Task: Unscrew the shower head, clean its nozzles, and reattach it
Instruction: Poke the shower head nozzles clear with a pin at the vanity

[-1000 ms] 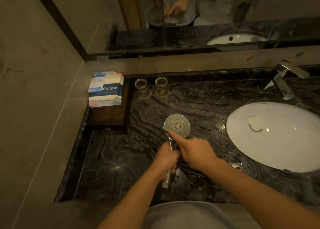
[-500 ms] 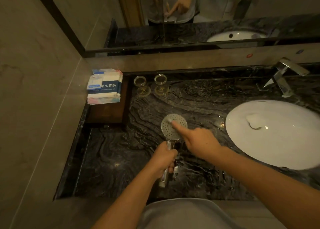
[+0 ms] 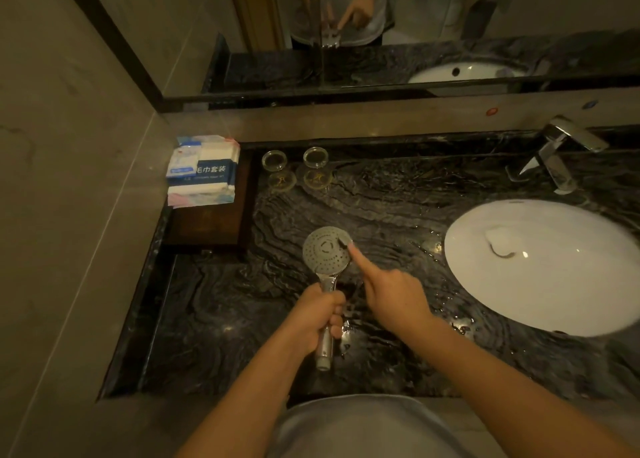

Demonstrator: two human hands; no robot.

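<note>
Dark marble countertop [image 3: 398, 215] lies under the detached shower head [image 3: 327, 250]; left hand [image 3: 317, 317] grips its handle. Right hand [image 3: 389, 293], forefinger extended, has slid to the faceplate's three o'clock edge, rubbing nozzles: cleaning continues.

The right hand [image 3: 391, 293] has shifted its extended index finger across the face of the round silver shower head [image 3: 327, 255]: a second ago the fingertip lay at the lower edge of the perforated face, half a second ago near its middle-left, and now it touches the upper right rim. The hand itself has drawn back to the right, clear of the chrome handle it partly covered before.
</note>
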